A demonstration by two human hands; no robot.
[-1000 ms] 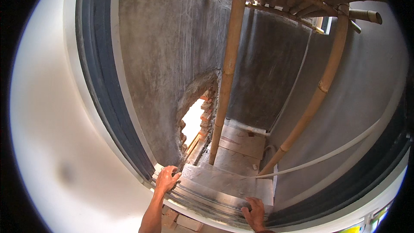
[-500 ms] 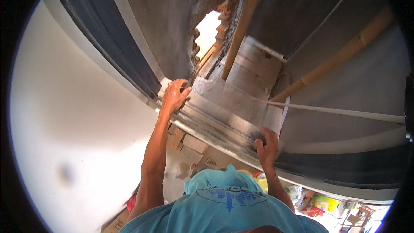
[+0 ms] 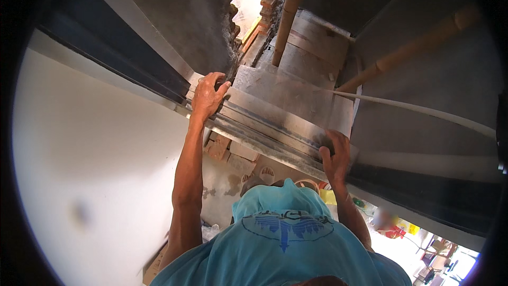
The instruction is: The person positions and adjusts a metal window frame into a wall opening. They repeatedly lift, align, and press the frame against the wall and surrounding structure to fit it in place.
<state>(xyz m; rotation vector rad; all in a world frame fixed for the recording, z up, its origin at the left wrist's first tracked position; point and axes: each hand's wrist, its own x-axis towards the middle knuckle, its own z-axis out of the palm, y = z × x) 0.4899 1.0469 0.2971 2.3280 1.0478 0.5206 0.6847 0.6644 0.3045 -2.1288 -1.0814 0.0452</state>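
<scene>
My left hand [image 3: 209,97] lies at the left end of a metal window track [image 3: 270,132], fingers bent and thumb apart, beside the foot of the dark frame [image 3: 121,37]. At the track's right end is my right hand [image 3: 337,158], fingers reaching away from me and thumb apart. Between the hands runs a pale, flat strip [image 3: 280,110] along the track's far side. Whether either hand grips an edge cannot be made out. Beyond it lies a greyish flat sheet or board [image 3: 286,91], blurred at its right side.
Past the opening stand a bamboo pole [image 3: 290,16] and a slanting one [image 3: 407,55], near planks [image 3: 312,53]. A grey wall has a jagged hole edged with bricks [image 3: 269,0]. A pale cable [image 3: 418,107] crosses at right. Loose bricks [image 3: 217,145] lie below the sill.
The window track, planks and poles sit higher in the picture as my view shifts. Both hands keep their places at the two ends of the track.
</scene>
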